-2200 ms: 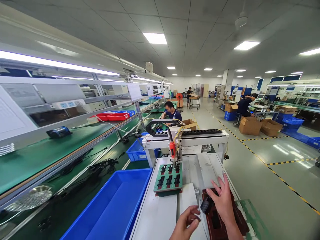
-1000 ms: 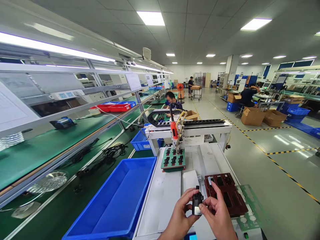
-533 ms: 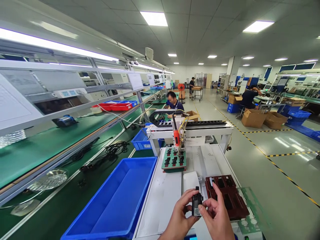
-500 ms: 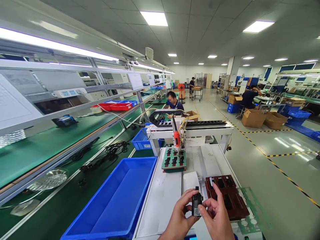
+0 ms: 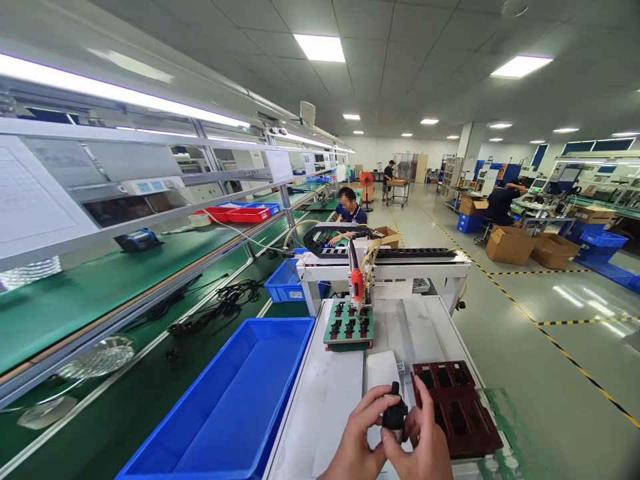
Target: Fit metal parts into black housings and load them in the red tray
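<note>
In front of me my left hand (image 5: 361, 430) grips a small black plastic part (image 5: 395, 415) with a stub on top and a greyish lower end. My right hand (image 5: 423, 437) also holds it, thumb against its lower front, index finger stretched upward. To the right of the hands lies a dark red tray (image 5: 463, 427) with rectangular pockets. Farther off, a green fixture plate (image 5: 327, 333) carries several black parts beneath the machine's orange-red screwdriver head (image 5: 357, 285).
A large blue bin (image 5: 225, 400) stands left of the white machine bed (image 5: 335, 393). The white gantry (image 5: 420, 270) spans the bed behind the fixture. Beyond it a co-worker (image 5: 353, 210) sits by the green conveyor bench (image 5: 90, 300). Cardboard boxes (image 5: 510, 245) stand on the floor at right.
The black part has been turned in my fingers, so its grey labelled face no longer shows. Both hands sit slightly lower. The view has shifted a little.
</note>
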Available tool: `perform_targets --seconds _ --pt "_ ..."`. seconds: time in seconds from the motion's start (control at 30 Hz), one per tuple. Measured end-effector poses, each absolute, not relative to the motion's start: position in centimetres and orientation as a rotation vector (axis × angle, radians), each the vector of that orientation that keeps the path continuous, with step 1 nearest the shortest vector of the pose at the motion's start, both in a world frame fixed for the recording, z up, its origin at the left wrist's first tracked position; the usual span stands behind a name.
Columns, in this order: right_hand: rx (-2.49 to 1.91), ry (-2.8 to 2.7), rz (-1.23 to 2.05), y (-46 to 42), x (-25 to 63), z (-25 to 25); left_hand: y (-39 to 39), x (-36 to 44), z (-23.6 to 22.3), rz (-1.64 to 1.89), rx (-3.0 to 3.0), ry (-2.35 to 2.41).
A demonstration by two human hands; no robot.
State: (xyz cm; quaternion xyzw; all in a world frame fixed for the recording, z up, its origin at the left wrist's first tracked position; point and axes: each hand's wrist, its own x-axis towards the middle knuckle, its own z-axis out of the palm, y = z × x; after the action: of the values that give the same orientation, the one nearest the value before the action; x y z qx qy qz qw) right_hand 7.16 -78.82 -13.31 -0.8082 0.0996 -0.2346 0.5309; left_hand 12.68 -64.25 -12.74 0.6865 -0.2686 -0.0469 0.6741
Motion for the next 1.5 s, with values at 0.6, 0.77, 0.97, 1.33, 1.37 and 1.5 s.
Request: perform_targets --seconds 0.6,0.77,0.97,1.33,1.37,1.5 --pt "-2.053 0.666 -0.741 -101.5 14.0 -21.6 -64.8 12.5 -12.4 -0.463 1.060 -0.311" --pt "-1.962 0.611 -0.819 -98.5 12.7 -15.1 -65.1 12.5 -13.0 -0.493 1.020 -0.157" --pt "-1.589 0.338 -0.538 -89.7 10.0 -8.1 -66.8 12.0 -14.5 -0.578 1.079 -0.247" --pt "-1.551 0.169 -0.344 -83.6 6.5 -9.2 -65.9 11.1 -16.6 -0.482 0.983 -0.428" --pt "-1.609 0.189 -0.391 -83.5 6.3 -9.5 -65.5 11.2 -16.5 -0.448 1.015 -0.456" --pt "-1.619 0.241 -0.546 -82.6 5.2 -10.0 -64.8 11.4 -16.4 -0.297 1.074 -0.453"
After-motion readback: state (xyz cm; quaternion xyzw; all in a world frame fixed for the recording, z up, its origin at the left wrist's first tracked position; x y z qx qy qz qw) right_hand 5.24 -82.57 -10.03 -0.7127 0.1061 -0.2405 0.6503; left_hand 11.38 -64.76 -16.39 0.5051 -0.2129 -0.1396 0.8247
